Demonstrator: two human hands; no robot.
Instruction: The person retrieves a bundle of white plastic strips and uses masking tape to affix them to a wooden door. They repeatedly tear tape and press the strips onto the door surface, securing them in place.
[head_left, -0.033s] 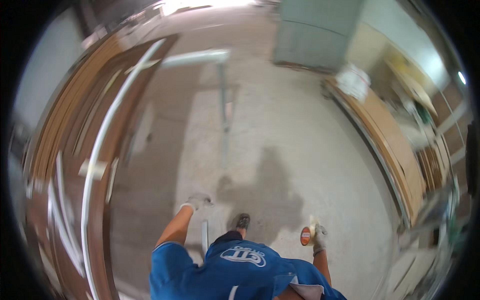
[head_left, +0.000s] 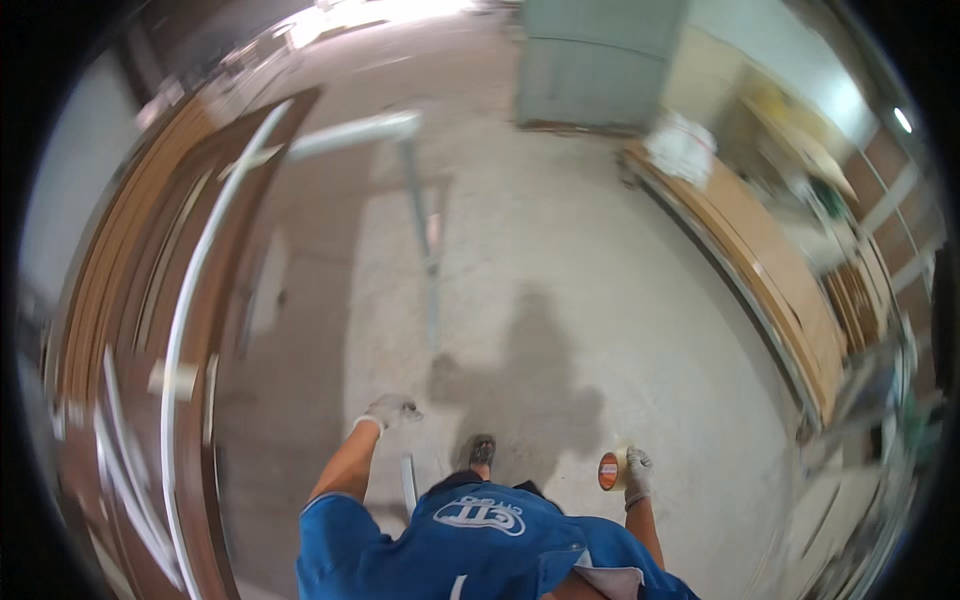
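My right hand (head_left: 638, 473), in a pale glove, grips a roll of packing tape (head_left: 612, 469) by its side. The roll has a brown-red label inside its core, and its pale outer face is turned toward my fingers. My left hand (head_left: 390, 410), also gloved, hangs out ahead on the left, above the floor. Its fingers are curled together, and something dark shows at the fingertips, too small to name. A narrow grey metal bar (head_left: 409, 482) shows below that hand, apart from it.
At left, brown boards (head_left: 235, 290) carry a long white strip (head_left: 185, 330). A pale metal frame (head_left: 408, 130) stands ahead. Long cardboard packs (head_left: 740, 260) lie on a low rack at right, with a white plastic bag (head_left: 682, 150) on top. A grey cabinet (head_left: 600, 70) stands behind.
The surroundings have shifted slightly left in view. My left hand appears a little farther right relative to the boards; my right hand keeps hold of the tape roll.
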